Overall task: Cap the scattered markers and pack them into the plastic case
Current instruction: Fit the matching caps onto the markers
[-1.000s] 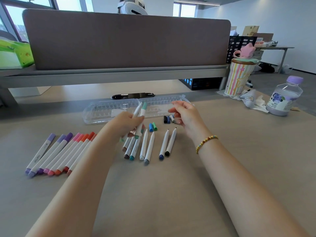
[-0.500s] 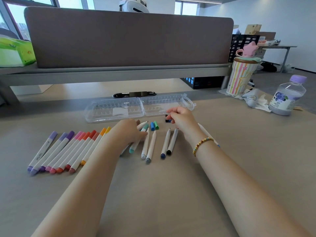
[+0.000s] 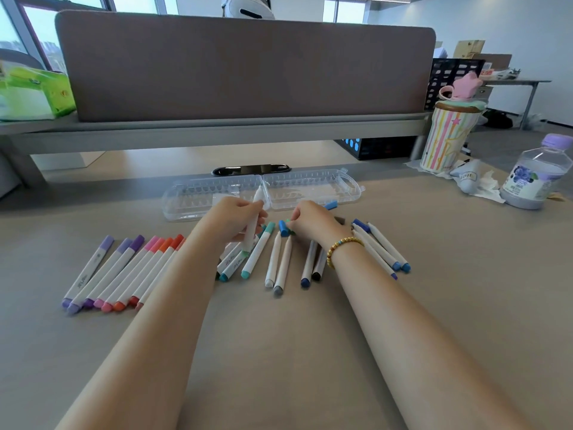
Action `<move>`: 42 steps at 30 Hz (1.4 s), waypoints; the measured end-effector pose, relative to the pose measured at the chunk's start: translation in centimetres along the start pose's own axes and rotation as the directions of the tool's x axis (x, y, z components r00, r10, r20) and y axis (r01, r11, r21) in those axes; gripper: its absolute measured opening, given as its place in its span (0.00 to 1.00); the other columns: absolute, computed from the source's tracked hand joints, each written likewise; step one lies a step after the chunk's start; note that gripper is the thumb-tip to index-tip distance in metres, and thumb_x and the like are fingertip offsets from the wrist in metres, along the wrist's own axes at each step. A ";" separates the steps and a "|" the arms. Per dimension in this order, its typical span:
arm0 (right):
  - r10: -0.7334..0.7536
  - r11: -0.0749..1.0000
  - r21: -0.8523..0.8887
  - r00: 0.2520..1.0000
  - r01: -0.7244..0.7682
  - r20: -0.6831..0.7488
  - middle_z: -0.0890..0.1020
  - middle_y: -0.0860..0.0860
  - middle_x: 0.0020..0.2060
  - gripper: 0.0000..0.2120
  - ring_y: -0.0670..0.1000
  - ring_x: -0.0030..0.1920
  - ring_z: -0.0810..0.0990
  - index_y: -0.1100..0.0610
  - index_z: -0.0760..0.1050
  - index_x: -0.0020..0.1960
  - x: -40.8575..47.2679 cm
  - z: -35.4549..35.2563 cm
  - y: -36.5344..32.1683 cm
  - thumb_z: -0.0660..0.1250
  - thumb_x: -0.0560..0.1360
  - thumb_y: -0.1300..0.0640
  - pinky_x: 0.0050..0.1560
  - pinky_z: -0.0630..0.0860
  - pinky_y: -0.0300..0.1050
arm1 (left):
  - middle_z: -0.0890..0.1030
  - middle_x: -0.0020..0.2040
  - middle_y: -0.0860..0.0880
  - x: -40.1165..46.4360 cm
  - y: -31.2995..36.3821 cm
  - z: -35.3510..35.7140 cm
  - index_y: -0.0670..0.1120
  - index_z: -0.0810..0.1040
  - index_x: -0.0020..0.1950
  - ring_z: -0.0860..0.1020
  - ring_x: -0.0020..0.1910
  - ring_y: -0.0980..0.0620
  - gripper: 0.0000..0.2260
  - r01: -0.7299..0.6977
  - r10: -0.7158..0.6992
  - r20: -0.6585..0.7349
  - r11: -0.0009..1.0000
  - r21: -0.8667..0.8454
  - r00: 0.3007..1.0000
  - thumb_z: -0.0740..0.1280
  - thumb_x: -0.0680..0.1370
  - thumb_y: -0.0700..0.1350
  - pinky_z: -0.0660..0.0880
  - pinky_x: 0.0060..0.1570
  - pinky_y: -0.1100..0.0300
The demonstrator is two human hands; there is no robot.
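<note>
Markers [image 3: 276,259] scattered, clear case [image 3: 310,187] open

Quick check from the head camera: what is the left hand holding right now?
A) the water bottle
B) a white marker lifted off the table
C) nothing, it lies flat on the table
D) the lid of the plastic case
B: the left hand grips a white marker, held raised and steeply tilted in front of the open plastic case, above the markers lying on the table.

place: open-plan office | cues: desk divider panel [image 3: 245,66]; large windows [image 3: 28,29]; further desk [image 3: 514,83]; file crates [image 3: 446,79]
</note>
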State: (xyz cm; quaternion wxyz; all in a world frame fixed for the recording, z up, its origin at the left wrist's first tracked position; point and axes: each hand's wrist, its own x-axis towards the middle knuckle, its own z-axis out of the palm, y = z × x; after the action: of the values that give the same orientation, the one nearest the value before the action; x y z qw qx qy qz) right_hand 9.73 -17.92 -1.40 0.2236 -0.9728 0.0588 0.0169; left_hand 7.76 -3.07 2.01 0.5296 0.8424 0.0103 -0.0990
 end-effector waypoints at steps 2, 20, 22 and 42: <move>0.012 0.995 -0.100 1.000 -0.012 -0.001 0.78 0.55 0.40 0.07 0.56 0.46 0.77 0.60 0.75 0.46 0.1 0.1 -0.2 0.62 0.77 0.58 0.39 0.69 0.43 | 0.81 0.40 0.48 0.0 -0.3 -0.2 0.42 0.79 0.47 0.79 0.35 0.53 0.12 0.004 -0.003 0.028 1.000 -0.028 1.000 0.61 0.80 0.48 0.78 0.39 0.62; 0.060 0.434 0.900 0.998 -0.034 0.009 0.79 0.50 0.38 0.06 0.44 0.33 0.75 0.55 0.75 0.48 -0.6 -3.3 1.5 0.62 0.78 0.65 0.26 0.66 0.33 | 0.82 0.40 0.46 -1.0 -0.4 1.0 0.42 0.78 0.50 0.82 0.31 0.54 0.09 0.017 0.015 0.311 0.995 -0.100 0.950 0.61 0.80 0.46 0.81 0.34 0.63; 0.050 0.379 0.924 0.998 -0.045 0.028 0.79 0.50 0.37 0.06 0.44 0.33 0.74 0.56 0.76 0.46 -0.9 -3.1 1.6 0.62 0.78 0.64 0.28 0.65 0.33 | 0.82 0.40 0.46 -1.0 -0.4 1.1 0.43 0.78 0.50 0.82 0.31 0.54 0.09 0.003 0.022 0.307 0.997 -0.083 0.951 0.61 0.80 0.46 0.80 0.34 0.63; 0.007 0.491 0.870 0.998 0.048 -0.059 0.80 0.49 0.45 0.07 0.46 0.38 0.73 0.54 0.80 0.48 -1.3 -3.3 1.4 0.64 0.77 0.62 0.34 0.67 0.36 | 0.79 0.39 0.46 -1.0 0.1 1.2 0.42 0.79 0.50 0.80 0.30 0.56 0.10 -0.002 0.025 0.327 0.998 -0.070 0.945 0.61 0.80 0.46 0.79 0.32 0.64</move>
State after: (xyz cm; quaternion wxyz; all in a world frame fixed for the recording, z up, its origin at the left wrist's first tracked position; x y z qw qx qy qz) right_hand 8.26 -20.44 1.00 0.6820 -0.7280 0.0539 -0.0445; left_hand 6.56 -4.10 1.76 0.5535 0.7955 -0.0800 -0.2334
